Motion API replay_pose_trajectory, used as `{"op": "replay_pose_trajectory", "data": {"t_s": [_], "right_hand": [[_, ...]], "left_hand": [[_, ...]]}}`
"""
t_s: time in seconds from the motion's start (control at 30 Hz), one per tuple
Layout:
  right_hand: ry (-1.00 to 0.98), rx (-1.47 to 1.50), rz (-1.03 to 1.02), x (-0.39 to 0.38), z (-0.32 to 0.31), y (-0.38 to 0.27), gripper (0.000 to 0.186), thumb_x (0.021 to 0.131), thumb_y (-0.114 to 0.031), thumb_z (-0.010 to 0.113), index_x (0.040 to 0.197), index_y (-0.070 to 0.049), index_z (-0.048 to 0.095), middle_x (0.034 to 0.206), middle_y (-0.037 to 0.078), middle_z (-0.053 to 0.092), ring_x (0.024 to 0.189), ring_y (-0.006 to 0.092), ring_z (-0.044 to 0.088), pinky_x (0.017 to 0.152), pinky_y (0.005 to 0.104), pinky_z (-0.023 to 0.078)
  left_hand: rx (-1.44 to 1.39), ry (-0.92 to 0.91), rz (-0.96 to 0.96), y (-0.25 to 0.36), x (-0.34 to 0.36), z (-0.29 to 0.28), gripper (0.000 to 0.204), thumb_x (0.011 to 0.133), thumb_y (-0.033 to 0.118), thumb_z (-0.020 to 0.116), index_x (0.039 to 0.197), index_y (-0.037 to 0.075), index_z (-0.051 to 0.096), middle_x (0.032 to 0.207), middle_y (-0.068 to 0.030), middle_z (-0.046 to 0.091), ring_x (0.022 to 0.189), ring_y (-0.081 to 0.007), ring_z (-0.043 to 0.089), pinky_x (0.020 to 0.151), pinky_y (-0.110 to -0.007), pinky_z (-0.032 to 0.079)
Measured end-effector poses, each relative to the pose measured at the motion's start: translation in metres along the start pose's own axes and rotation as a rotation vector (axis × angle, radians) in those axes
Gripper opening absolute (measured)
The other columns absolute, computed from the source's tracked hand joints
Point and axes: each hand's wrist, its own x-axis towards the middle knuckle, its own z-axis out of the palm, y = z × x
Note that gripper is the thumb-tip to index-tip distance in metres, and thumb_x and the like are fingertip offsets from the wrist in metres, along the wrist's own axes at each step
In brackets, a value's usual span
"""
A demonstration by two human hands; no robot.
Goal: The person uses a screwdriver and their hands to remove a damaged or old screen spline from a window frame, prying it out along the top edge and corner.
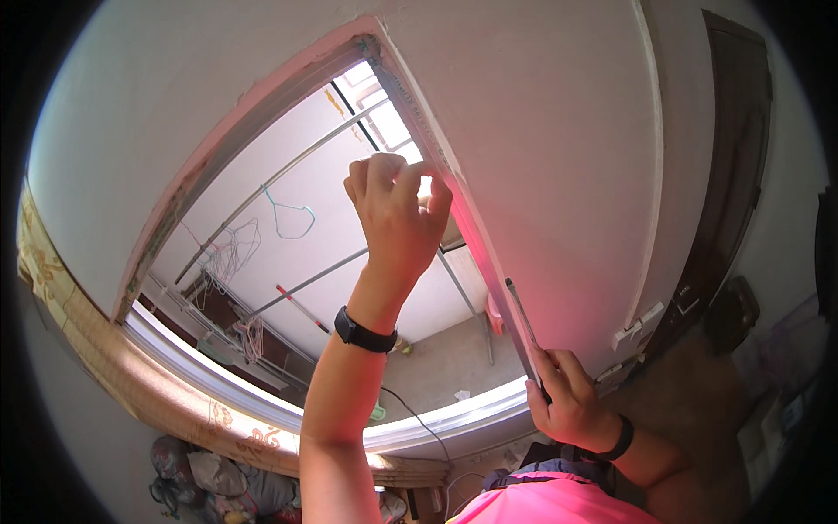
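Note:
My left hand (397, 205) is raised in front of the window opening, close to the bare right edge of its frame (461, 201). Its fingers are curled, with thumb and forefinger bent together in a ring; whatever may sit between the fingertips is too small to make out. Lower on the right, my right hand (569, 397) is closed round a long thin tool (521, 313) with a dark tip, which points up along the wall beside the frame. The tool's exact kind does not show. Both wrists carry black bands.
Beyond the opening hang a teal clothes hanger (292, 229) and bundled wire hangers (231, 253) on metal poles. A white sill track (471, 414) runs below. A patterned curtain (96, 362) lines the left, with stuffed bags (218, 476) beneath. A dark door (729, 131) stands right.

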Motion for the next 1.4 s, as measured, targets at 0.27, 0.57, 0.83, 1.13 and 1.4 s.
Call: {"op": "replay_pose_trajectory", "data": {"t_s": [0.27,0.57,0.83,1.13,1.4], "right_hand": [[-0.020,0.006,0.020,0.000,-0.001,-0.001,0.055,0.080,0.000,0.068,0.133,0.008,0.055,0.106,0.020,0.058,0.084,0.0324,0.063,0.073,0.0394,0.055],[-0.002,0.172,0.035,0.035,-0.001,0.003,0.059,0.084,0.003,0.067,0.139,0.009,0.047,0.112,0.025,0.064,0.099,0.0372,0.066,0.087,0.0415,0.054],[0.090,0.061,-0.098,0.099,0.012,-0.009,0.058,0.087,0.002,0.065,0.141,0.010,0.044,0.112,0.024,0.066,0.100,0.0376,0.067,0.089,0.0423,0.053],[0.173,0.142,0.000,0.107,0.032,-0.008,0.055,0.090,0.002,0.061,0.141,0.011,0.044,0.109,0.025,0.065,0.098,0.0379,0.068,0.088,0.0418,0.054],[0.195,0.365,0.091,0.103,0.037,-0.008,0.050,0.094,0.002,0.057,0.142,0.011,0.046,0.114,0.024,0.067,0.102,0.0305,0.070,0.090,0.0397,0.054]], "left_hand": [[0.061,-0.093,0.306,-0.014,0.008,-0.014,0.025,0.069,0.011,0.081,0.092,0.018,0.075,0.083,-0.0027,0.047,0.081,-0.0214,0.046,0.076,-0.037,0.036],[-0.158,-0.105,-0.038,-0.008,-0.020,-0.016,0.037,0.073,0.009,0.080,0.106,0.008,0.065,0.089,-0.0071,0.053,0.084,-0.0250,0.048,0.077,-0.037,0.041],[-0.638,-0.388,-0.846,0.028,-0.054,-0.023,0.061,0.089,0.038,0.077,0.129,-0.005,0.060,0.108,-0.0148,0.067,0.098,-0.0228,0.054,0.080,-0.035,0.045],[-0.848,-0.392,-0.984,0.035,-0.049,-0.011,0.056,0.089,0.041,0.076,0.119,-0.006,0.066,0.107,-0.0151,0.071,0.099,-0.0202,0.060,0.088,-0.033,0.047],[-0.910,-0.401,-1.012,0.037,-0.048,-0.012,0.038,0.094,0.031,0.074,0.112,-0.003,0.068,0.098,-0.0036,0.069,0.083,-0.0082,0.050,0.071,-0.025,0.044]]}}
